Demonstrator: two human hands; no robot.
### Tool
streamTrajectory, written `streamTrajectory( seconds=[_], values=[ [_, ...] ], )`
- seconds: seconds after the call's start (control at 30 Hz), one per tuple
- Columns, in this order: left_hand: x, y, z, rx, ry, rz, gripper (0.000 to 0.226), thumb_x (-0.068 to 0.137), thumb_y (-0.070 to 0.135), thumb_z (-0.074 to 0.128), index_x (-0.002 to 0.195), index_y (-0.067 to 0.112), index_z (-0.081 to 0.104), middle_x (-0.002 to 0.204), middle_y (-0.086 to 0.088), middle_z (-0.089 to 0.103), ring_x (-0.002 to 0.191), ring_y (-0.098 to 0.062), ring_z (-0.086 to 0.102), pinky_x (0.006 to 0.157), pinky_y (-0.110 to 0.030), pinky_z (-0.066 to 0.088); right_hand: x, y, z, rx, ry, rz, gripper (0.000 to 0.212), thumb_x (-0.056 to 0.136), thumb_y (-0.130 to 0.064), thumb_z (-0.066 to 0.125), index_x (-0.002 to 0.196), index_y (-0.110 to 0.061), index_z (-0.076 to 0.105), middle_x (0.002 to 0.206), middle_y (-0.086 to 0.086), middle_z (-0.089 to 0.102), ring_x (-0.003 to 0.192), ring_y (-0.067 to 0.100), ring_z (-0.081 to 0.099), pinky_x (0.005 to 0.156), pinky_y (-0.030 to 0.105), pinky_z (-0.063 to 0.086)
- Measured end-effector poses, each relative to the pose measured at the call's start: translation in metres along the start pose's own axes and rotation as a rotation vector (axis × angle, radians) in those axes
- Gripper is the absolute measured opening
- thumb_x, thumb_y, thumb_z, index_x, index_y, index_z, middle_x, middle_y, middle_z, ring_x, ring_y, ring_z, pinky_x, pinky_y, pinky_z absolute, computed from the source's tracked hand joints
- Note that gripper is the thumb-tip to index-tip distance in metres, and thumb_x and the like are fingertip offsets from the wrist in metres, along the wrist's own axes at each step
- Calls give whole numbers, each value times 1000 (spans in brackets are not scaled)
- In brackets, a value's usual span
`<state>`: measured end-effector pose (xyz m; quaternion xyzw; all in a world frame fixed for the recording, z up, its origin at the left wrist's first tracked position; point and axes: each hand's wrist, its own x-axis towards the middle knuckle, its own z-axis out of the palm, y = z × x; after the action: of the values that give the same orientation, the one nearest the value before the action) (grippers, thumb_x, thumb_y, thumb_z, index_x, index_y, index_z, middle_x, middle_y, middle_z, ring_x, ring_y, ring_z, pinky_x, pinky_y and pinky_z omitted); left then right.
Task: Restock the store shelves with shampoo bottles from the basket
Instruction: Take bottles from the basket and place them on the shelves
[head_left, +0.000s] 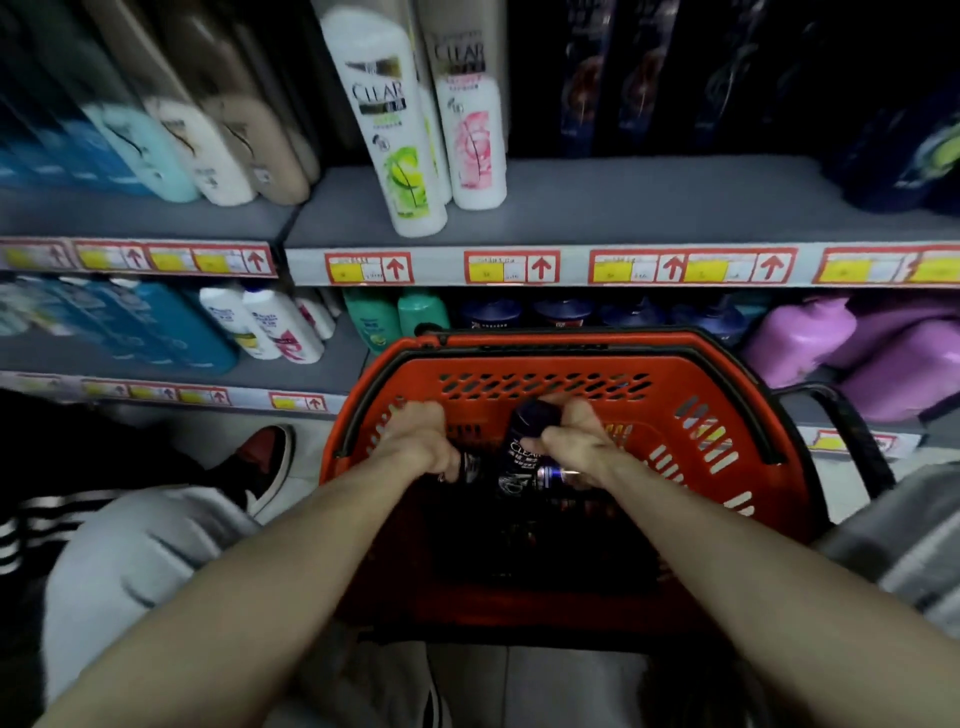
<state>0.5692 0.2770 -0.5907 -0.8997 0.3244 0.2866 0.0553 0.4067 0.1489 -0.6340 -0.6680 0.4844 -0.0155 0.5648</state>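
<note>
1. Position. Both hands work inside the red basket (727, 358), which sits low in front of the shelves. More dark stock lies in the basket bottom, too dim for us to count.

2. State of the grip. The right hand (569, 441) is closed round a dark shampoo bottle (522, 457), with the fingers over its far end and the thumb beside the label. The left hand (415, 441) is curled round a second bottle (467, 467), of which only a dark glossy end shows.

3. Handling. We judge these bottles to be full, so fairly heavy for one hand. The plastic looks stiff and glossy, so it is likely slippery. We advise taking hold round the middle of the body, not at the cap, which could flip open under load.

4. Destination. The upper shelf (649, 202) has bare board right of the white bottles (395, 130), in front of the dark bottles at the back (597, 78).
</note>
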Motion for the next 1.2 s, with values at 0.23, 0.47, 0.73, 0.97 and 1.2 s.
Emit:
streamTrajectory(
  seconds=[0.23, 0.47, 0.73, 0.97, 1.2],
  values=[
    [-61, -8, -83, -293, 261, 311, 75, 45, 41, 100, 102, 33, 51, 90, 10, 61, 78, -11, 59, 56, -27, 39, -59, -73, -65, 134, -3, -327, 29, 93, -5, 73, 120, -8, 64, 108, 1, 73, 101, 11, 66, 84, 16, 49],
    [-94, 0, -110, -991, 431, 568, 74, 41, 26, 104, 101, 37, 61, 87, 14, 77, 75, -3, 72, 64, -15, 54, -100, -103, -117, 483, 56, -372, 30, 106, -39, 53, 111, -15, 69, 95, 2, 79, 84, 14, 76, 68, 30, 59],
    [-92, 35, -105, -1624, 82, 563, 48, 62, 13, 88, 107, 0, 77, 106, -17, 78, 98, -26, 75, 86, -36, 59, -105, -100, -130, 574, 62, -314, 55, 100, -62, 46, 128, -20, 68, 109, 3, 79, 104, 23, 75, 88, 38, 58],
    [-79, 71, -95, -1704, -121, 441, 32, 86, 8, 75, 115, -6, 72, 113, -17, 77, 104, -28, 74, 100, -39, 55, -113, -118, -137, 636, -213, -161, 49, 88, -46, 73, 121, -11, 70, 109, 14, 71, 93, 30, 72, 81, 42, 61],
    [-71, 66, -74, -1462, -124, 526, 25, 86, 19, 76, 110, 13, 81, 116, -9, 78, 112, -21, 72, 102, -38, 48, -103, -117, -131, 514, -137, -167, 92, 68, -10, 89, 145, 6, 42, 153, 23, 46, 147, 36, 36, 124, 59, 21]
  ],
)
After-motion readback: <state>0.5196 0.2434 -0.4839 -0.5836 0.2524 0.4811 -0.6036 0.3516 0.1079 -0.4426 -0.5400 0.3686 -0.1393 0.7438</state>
